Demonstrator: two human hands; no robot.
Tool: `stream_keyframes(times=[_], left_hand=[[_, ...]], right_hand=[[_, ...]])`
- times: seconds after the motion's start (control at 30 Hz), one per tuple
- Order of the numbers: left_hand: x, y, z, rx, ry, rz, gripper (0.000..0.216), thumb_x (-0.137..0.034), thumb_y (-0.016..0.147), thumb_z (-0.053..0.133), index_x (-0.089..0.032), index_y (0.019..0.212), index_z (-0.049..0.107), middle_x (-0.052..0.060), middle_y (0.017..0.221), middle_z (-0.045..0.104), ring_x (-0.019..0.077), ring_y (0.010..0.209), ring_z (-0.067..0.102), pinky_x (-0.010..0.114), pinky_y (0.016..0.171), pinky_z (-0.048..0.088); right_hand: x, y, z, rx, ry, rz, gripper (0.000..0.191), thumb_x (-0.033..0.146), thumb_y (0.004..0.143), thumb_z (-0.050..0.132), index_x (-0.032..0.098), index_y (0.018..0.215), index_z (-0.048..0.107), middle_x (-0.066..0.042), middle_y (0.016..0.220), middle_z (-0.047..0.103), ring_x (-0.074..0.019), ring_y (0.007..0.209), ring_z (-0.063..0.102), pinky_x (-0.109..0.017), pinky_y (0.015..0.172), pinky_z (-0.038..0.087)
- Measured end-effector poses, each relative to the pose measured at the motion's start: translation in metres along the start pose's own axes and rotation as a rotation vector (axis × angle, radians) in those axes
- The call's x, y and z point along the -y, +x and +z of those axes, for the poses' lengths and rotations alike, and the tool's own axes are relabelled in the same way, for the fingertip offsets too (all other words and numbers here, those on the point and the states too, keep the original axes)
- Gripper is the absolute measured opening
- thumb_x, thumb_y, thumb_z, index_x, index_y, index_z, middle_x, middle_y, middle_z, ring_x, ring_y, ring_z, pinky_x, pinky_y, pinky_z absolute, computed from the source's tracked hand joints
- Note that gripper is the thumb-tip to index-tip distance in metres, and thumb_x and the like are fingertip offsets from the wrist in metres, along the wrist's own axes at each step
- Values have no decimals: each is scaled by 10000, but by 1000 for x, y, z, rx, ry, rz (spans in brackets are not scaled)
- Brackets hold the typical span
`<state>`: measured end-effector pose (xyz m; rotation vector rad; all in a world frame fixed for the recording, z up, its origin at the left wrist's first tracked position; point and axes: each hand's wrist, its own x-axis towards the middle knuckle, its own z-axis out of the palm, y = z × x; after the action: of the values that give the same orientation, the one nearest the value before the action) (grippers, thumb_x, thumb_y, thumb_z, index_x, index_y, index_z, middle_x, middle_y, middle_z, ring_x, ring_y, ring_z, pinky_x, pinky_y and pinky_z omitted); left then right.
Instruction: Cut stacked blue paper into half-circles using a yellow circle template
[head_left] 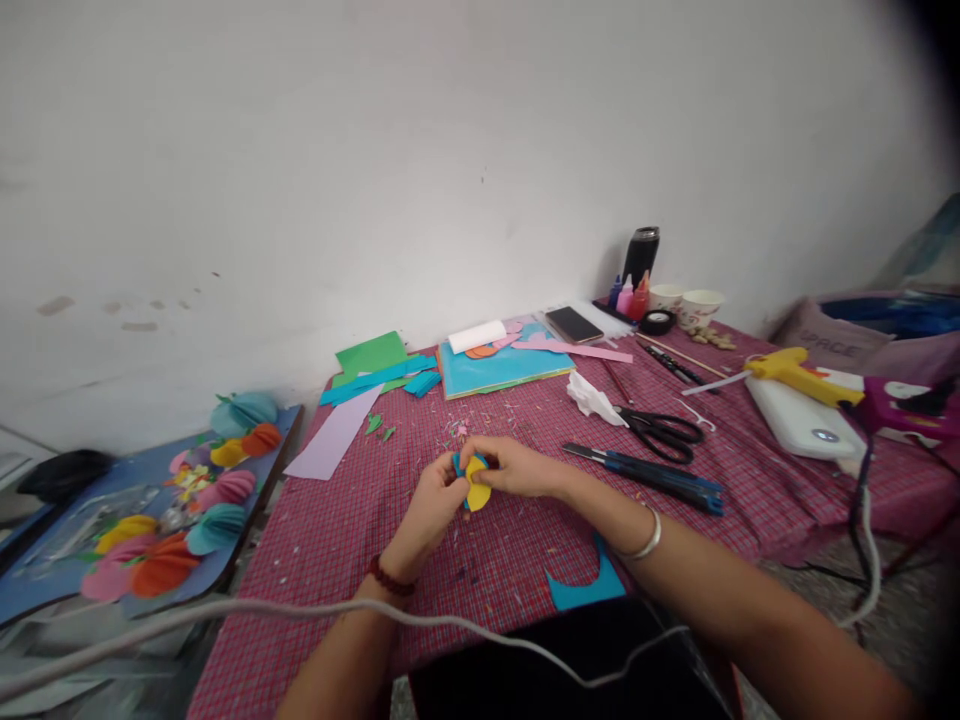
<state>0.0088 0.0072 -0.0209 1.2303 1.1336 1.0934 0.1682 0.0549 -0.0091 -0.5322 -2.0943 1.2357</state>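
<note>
Low over the checked cloth, my left hand [435, 492] and my right hand [517, 467] meet around a small paper piece. Its yellow paper [479, 487] faces up, with blue paper [458, 464] showing at its edge. Fingers of both hands pinch it, and they hide part of its shape. To the right lie a blue utility knife [652, 478] and black scissors [660, 430], both apart from my hands. A blue paper offcut [589, 585] with a curved cut-out rests near the table's front edge.
Coloured sheets [502, 370] lie at the back, a lilac strip [335, 437] at left. A yellow glue gun [802, 375] sits on a white box [806, 420] at right. A white cable [360, 607] crosses the foreground. Paper ornaments [165, 565] cover the blue board at left.
</note>
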Motion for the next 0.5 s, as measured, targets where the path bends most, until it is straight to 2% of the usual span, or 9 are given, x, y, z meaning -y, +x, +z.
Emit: stream_keyframes(times=[0.1, 0.17, 0.3, 0.37, 0.5], left_hand=[[-6, 2, -9, -31, -92, 46, 130, -128, 660, 606, -142, 789, 621, -16, 682, 610, 84, 575, 522, 199, 551, 428], [-12, 3, -16, -56, -168, 69, 122, -155, 662, 653, -140, 782, 637, -2, 714, 639, 96, 620, 550, 225, 620, 446], [-22, 3, -30, -50, -275, 63, 114, -171, 653, 691, -136, 748, 639, 7, 712, 652, 119, 642, 584, 260, 659, 460], [-23, 3, -34, -60, -300, 56, 128, -165, 646, 697, -140, 756, 636, 3, 712, 652, 114, 627, 584, 249, 632, 455], [-23, 5, -38, -111, -270, 53, 140, -155, 621, 704, -145, 733, 619, -18, 656, 627, 88, 558, 547, 214, 553, 424]], right_hand=[[0, 2, -13, -121, 171, -23, 80, 107, 698, 628, 156, 733, 576, -9, 819, 593, -133, 779, 562, -258, 712, 445], [0, 3, -25, -244, 384, -19, 104, 154, 698, 659, 163, 723, 559, -22, 901, 625, -140, 836, 590, -259, 726, 456], [-3, 1, -43, -523, 759, 74, 221, 206, 645, 733, 197, 765, 548, 25, 773, 653, -113, 682, 611, -234, 622, 478], [-5, 1, -45, -560, 852, 101, 243, 212, 618, 756, 200, 772, 568, 24, 777, 665, -122, 687, 619, -252, 624, 504], [-9, 3, -44, -560, 893, 154, 231, 205, 611, 766, 179, 798, 634, -4, 815, 690, -126, 719, 635, -238, 636, 515]])
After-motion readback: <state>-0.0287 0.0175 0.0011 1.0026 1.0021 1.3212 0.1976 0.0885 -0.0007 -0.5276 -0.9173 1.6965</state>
